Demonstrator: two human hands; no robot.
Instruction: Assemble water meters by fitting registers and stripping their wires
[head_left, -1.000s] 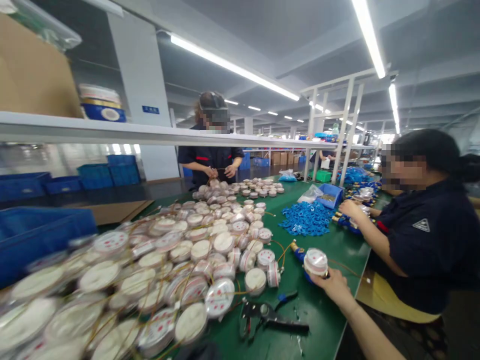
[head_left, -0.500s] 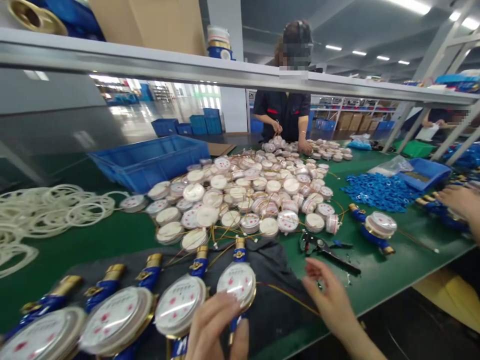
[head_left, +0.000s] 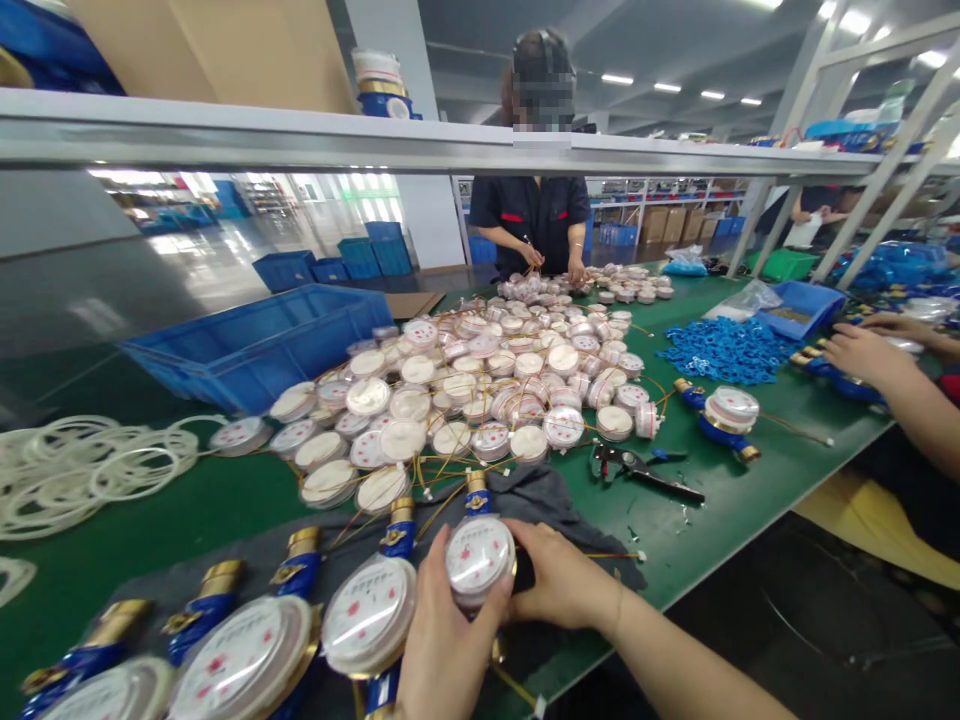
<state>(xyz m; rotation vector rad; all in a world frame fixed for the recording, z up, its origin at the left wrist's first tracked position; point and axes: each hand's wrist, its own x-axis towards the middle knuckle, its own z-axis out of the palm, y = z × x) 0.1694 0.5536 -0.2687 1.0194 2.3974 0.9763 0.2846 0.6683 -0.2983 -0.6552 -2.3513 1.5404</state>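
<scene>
Both of my hands are wrapped round a water meter [head_left: 480, 556], a round dial register in a clear cover on a blue body with brass ends. My left hand [head_left: 448, 640] grips the dial's left and near side, its thumb in front. From the right, my right hand [head_left: 559, 580] closes on the opposite edge. The lower part of the meter is hidden behind my fingers. To its left stands another water meter [head_left: 371, 612], in a row with several more on a dark cloth [head_left: 544, 500]. A thin cable with a white plug shows below my right wrist.
Loose round registers [head_left: 405, 440] with wires are heaped mid-table. Cutting pliers [head_left: 649, 475], a separate meter [head_left: 731, 408] and blue clips [head_left: 720, 350] lie right. White rings [head_left: 142, 455] and a blue crate [head_left: 262, 345] are left. A co-worker's hand [head_left: 862, 355] works at right; another person stands opposite.
My right hand has moved left from beside the pliers onto the meter. My left hand has closed round its dial. The camera view has shifted slightly to the right.
</scene>
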